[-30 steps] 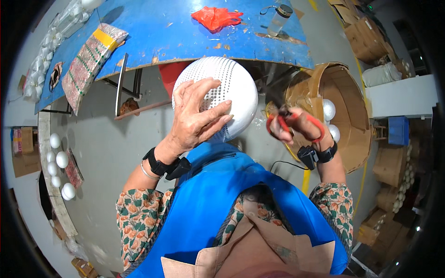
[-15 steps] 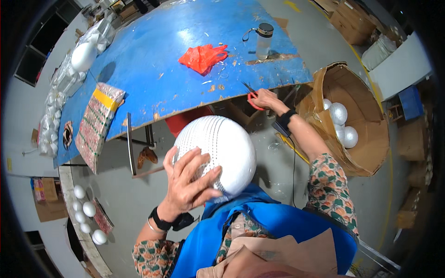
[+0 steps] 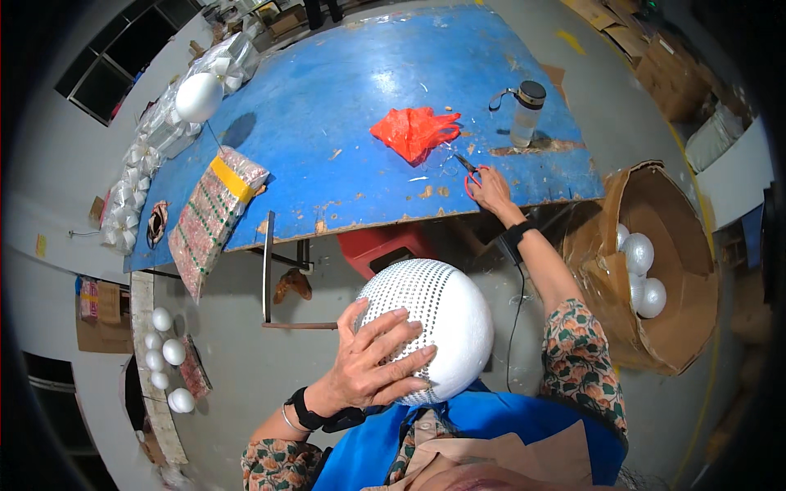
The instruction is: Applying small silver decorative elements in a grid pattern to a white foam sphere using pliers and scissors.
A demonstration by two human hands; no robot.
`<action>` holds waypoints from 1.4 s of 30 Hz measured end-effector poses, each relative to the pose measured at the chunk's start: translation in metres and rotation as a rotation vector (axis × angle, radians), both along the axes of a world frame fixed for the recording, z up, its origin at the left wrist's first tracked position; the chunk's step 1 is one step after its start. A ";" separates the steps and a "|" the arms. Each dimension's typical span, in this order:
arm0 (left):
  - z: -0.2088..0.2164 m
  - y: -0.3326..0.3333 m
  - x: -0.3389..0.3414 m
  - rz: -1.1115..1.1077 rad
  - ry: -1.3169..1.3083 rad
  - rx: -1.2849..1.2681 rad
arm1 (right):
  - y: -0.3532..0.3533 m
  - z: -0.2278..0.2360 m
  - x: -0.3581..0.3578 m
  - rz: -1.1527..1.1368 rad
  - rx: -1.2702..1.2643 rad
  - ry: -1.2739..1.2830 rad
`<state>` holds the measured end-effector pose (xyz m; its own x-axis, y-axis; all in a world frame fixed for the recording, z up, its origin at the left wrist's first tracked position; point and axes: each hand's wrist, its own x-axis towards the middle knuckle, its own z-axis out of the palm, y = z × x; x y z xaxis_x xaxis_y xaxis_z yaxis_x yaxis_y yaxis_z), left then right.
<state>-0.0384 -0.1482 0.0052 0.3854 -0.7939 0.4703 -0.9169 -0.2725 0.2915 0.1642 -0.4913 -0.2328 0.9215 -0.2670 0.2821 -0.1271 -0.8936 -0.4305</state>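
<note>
My left hand is spread over the left side of a large white foam ball, holding it in front of my blue apron. Rows of small shiny dots cover the ball's left half; its right half is plain white. My right hand reaches to the near edge of the blue table, its fingers closed on the red handles of a pair of scissors. The blades point away from me, toward a crumpled red plastic bag. Whether the scissors touch the tabletop I cannot tell.
A clear bottle with a dark lid stands on the table. At the left are a wrapped packet and a white ball on a stick. Silvery balls sit in a cardboard box at right. A red stool stands under the table.
My right hand has moved the scissors from the table's edge inward over the tabletop, closer to the red bag. The ball stays in my left hand, turned slightly. The whole view has shifted.
</note>
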 end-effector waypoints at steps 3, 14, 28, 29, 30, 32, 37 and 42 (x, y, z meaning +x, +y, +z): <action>0.001 -0.005 0.002 -0.012 -0.004 -0.020 | -0.006 0.017 -0.038 0.115 0.342 0.018; 0.006 0.001 -0.011 0.023 -0.037 -0.050 | 0.064 0.057 -0.285 0.864 0.950 0.428; -0.019 -0.003 -0.054 0.198 -0.323 -0.062 | 0.151 0.115 -0.334 0.946 0.809 0.587; -0.018 -0.003 -0.055 0.200 -0.315 -0.043 | 0.154 0.118 -0.334 0.952 0.813 0.591; -0.018 -0.003 -0.058 0.202 -0.308 -0.024 | 0.157 0.121 -0.335 1.011 0.843 0.599; -0.022 0.000 -0.065 0.207 -0.301 0.002 | 0.162 0.131 -0.349 1.064 1.113 0.535; -0.029 0.000 -0.076 0.227 -0.372 0.079 | 0.169 0.138 -0.348 0.954 1.308 0.363; -0.031 0.002 -0.073 0.224 -0.486 0.067 | 0.159 0.162 -0.349 0.564 1.518 0.319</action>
